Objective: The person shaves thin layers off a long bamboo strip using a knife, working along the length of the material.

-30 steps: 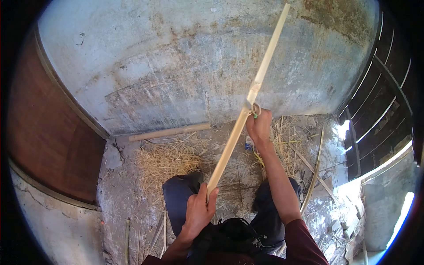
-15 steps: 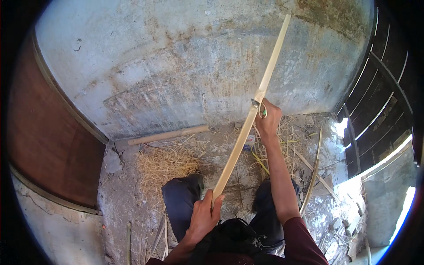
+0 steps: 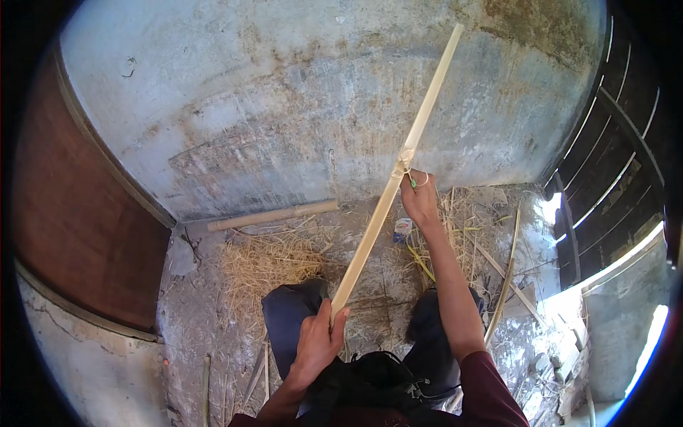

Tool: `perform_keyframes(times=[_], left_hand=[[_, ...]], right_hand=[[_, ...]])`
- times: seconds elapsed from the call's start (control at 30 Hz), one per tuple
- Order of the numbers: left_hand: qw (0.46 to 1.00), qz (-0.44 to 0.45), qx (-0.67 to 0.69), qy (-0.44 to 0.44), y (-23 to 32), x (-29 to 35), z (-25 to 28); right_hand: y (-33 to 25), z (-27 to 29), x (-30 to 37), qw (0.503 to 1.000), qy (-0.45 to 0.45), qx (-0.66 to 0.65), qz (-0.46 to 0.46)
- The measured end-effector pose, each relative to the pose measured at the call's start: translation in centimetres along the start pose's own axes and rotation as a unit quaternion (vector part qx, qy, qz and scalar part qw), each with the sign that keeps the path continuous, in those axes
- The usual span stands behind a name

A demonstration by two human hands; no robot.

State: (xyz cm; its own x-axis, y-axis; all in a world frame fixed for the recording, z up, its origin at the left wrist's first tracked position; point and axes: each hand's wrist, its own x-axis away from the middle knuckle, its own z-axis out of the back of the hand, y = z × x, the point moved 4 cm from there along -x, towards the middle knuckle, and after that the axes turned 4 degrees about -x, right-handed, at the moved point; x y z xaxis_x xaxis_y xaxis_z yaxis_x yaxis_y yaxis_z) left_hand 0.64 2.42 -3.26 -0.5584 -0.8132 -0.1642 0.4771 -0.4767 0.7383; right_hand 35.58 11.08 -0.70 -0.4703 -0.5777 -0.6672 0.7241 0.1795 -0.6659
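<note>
In the head view, the left hand (image 3: 316, 341) is closing around the near end of a long pale bamboo strip (image 3: 388, 186), which is slanting up and away toward the grey plastered wall (image 3: 299, 114). The right hand (image 3: 421, 199) is reaching out to the strip's middle, fingers pinching at a thin cord (image 3: 413, 173) that is looping round a node there; a small green bit is showing at the fingertips. Judging by this, the tying is looking partly done: the cord is sitting on the strip, with a loose loop hanging free, so tightening seems to be left. Around the knees, dry straw (image 3: 267, 263) is lying scattered, a short bamboo pole (image 3: 274, 215) is resting along the wall's foot, and more split strips (image 3: 501, 285) are lying to the right by a dark slatted gate (image 3: 612, 156). Nothing is blocking the hands
</note>
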Motion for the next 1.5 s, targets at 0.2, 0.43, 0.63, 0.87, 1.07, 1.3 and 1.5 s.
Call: perform_keyframes(times=[0.2,0.43,0.63,0.87,1.07,1.3,1.5], left_hand=[[1.000,-0.002,-0.005,0.005,-0.7,-0.1,0.1],[1.000,0.022,0.021,-0.004,-1.9,-0.1,0.9],[0.997,0.059,0.054,-0.020,-2.6,0.1,1.8],[0.997,0.052,0.054,-0.009,-3.9,0.3,1.3],[0.995,0.067,0.075,-0.020,-4.3,0.7,1.2],[0.995,0.055,0.056,-0.065,-4.7,0.5,1.1],[0.982,0.062,0.021,-0.175,-6.7,0.0,1.3]], right_hand=[[-2.1,0.4,-0.2,0.999,-0.023,-0.033,-0.027],[-1.9,0.3,0.5,0.935,-0.113,-0.323,-0.099],[-2.2,1.0,0.5,0.883,-0.206,-0.389,-0.162],[-2.0,0.4,1.1,0.959,-0.153,-0.225,-0.085],[-3.7,0.9,0.8,0.912,-0.193,-0.331,-0.146],[-3.3,1.4,0.7,0.909,-0.205,-0.338,-0.131],[-4.0,1.3,1.0,0.899,-0.186,-0.373,-0.132]])
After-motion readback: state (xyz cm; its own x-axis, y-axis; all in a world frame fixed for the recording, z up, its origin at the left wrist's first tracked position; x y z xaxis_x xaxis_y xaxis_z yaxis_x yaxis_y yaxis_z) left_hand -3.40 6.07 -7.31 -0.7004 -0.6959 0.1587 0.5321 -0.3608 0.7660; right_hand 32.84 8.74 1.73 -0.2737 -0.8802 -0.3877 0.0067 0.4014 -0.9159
